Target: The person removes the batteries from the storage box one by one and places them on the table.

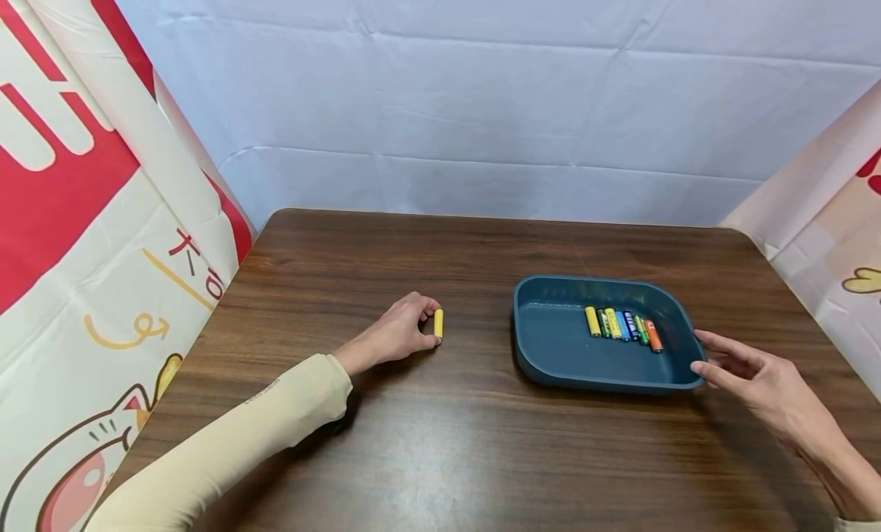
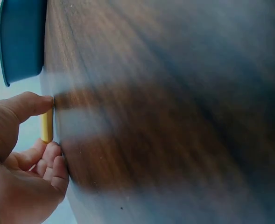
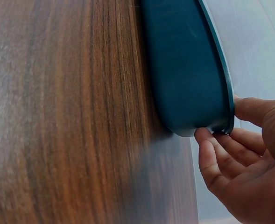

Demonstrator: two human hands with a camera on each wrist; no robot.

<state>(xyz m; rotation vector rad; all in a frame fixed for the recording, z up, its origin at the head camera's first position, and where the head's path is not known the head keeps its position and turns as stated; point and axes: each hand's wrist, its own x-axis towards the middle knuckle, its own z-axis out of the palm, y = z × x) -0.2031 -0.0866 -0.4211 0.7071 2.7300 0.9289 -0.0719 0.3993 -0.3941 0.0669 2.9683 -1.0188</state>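
Between thumb and forefinger, my left hand (image 1: 398,329) pinches a yellow battery (image 1: 438,324) by its two ends, close over the table left of the tray. In the left wrist view the battery (image 2: 47,125) spans the gap from thumb to fingertip. A dark blue tray (image 1: 571,371) stands on the right side of the table. My right hand (image 1: 764,375) holds its right end, thumb on the rim and fingers underneath the edge, as the right wrist view shows of the tray wall (image 3: 188,70). Inside the tray lies a row of several batteries (image 1: 622,326), yellow, green, blue and orange.
The brown wooden table (image 1: 427,440) runs back to a pale hanging cloth (image 1: 468,104). Printed cloth (image 1: 89,249) with red shapes and a cartoon cat hangs along the left, and another printed cloth (image 1: 833,234) along the right.
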